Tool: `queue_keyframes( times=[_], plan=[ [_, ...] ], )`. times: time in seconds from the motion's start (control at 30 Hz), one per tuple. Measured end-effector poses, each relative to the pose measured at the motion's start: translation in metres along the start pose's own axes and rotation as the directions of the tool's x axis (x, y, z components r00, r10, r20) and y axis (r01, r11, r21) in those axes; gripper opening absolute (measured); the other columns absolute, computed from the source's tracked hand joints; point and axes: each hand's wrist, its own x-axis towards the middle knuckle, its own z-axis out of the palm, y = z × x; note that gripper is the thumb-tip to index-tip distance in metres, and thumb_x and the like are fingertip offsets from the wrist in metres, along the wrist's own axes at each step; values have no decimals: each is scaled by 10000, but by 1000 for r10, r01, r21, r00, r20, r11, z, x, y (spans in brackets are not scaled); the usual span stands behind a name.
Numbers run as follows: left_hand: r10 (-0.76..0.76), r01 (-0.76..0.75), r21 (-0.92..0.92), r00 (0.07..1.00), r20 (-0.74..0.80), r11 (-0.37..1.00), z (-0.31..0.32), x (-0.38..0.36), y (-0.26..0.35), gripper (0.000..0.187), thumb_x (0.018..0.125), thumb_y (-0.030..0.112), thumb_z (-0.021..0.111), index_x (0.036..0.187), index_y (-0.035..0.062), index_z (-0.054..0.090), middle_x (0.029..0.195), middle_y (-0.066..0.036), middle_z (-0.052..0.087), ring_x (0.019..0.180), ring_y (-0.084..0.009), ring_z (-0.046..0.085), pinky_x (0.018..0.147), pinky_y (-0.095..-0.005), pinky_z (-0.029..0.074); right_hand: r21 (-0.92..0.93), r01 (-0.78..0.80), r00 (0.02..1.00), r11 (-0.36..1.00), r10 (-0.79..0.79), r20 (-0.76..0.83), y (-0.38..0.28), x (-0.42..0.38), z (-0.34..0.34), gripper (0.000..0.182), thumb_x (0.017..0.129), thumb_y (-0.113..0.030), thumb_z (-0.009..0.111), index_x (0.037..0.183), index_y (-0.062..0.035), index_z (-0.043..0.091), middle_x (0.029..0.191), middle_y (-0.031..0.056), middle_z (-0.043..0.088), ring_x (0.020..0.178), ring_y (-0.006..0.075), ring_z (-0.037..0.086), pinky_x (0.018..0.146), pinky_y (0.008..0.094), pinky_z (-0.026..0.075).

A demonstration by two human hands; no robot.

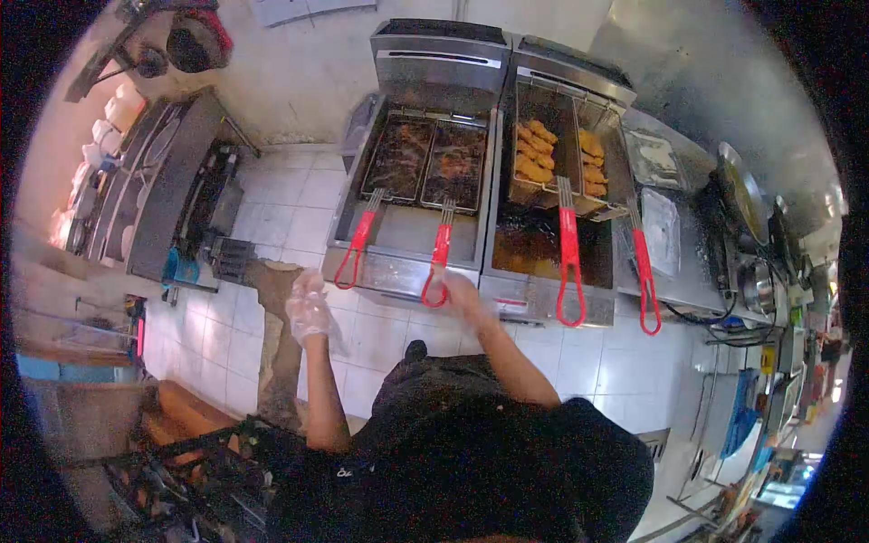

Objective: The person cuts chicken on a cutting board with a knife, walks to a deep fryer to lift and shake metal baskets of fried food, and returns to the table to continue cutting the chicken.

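My right hand [456,288], blurred by motion, is at the red handle [444,237] of a fryer basket [455,163], fingers closed around its lower part. That basket sits sunk in dark, bubbling oil with brown food in it. Beside it on the left, a second fryer basket [399,158] is also down in the oil, its red handle [358,237] untouched. My left hand [312,306] wears a clear plastic glove and is raised over the floor, left of the fryer, holding nothing, with its fingers loosely apart.
In the right fryer [552,299], two raised baskets hold golden fried pieces [534,154] above the oil; their red handles [568,262] jut forward. A metal counter [692,226] with trays and a large pan [742,195] stands at right. Shelving [172,190] is at left.
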Motion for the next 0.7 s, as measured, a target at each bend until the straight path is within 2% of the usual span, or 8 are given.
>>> queue_keyframes(
  times=[0.03,0.17,0.27,0.4,0.5,0.57,0.63,0.7],
  plan=[
    [-45,46,70,999,-18,996,-4,6,-17,388,818,351,466,917,-6,580,834,-110,611,715,-190,581,658,-325,457,741,-54,973,670,203,-112,10,32,18,284,849,-338,444,799,-79,549,705,88,555,642,221,539,588,343,433],
    [-353,342,-345,935,34,874,-6,28,-71,416,782,378,491,893,-12,582,795,-91,601,684,-171,572,619,-282,458,947,-209,901,244,-329,284,-15,70,-7,261,853,-325,444,798,-93,551,698,61,573,607,192,543,518,336,436],
    [-455,506,-271,860,233,818,-3,26,-89,373,791,339,493,924,1,578,805,-78,596,693,-156,570,602,-256,463,823,133,991,552,-58,-122,-17,67,-8,239,836,-286,451,797,-72,548,643,72,563,580,220,546,486,359,439],
    [-404,521,-370,845,350,769,25,34,-124,276,810,264,489,949,36,559,804,-62,576,684,-137,556,574,-260,474,383,102,899,918,80,-431,8,63,21,81,805,-144,500,739,-116,462,525,-37,379,395,78,351,329,234,270],
    [-311,461,-253,829,465,851,32,51,-105,213,814,253,494,860,56,560,727,-44,568,641,-114,548,531,-244,451,206,162,904,965,-61,-424,22,67,14,77,797,-121,491,723,-117,470,523,-30,399,386,85,351,325,234,273],
    [-332,506,-312,817,471,804,46,62,-116,228,817,271,489,842,55,560,716,-43,567,630,-117,545,529,-249,444,810,88,960,580,167,-224,-95,17,9,106,805,-147,475,703,-120,480,513,-25,405,389,94,376,324,237,291],
    [-335,534,-397,817,470,746,58,74,-112,246,820,289,484,824,55,561,704,-42,566,618,-119,542,526,-254,437,742,103,938,662,183,-294,-76,18,13,108,806,-149,473,703,-118,479,510,-25,408,395,94,388,331,236,302],
    [-104,170,-108,887,450,980,57,79,-109,262,821,305,487,816,54,563,697,-42,562,607,-131,537,529,-263,434,707,108,939,699,163,-304,-40,23,24,97,803,-139,475,711,-111,475,504,-21,420,402,91,406,336,238,319]
  ],
)
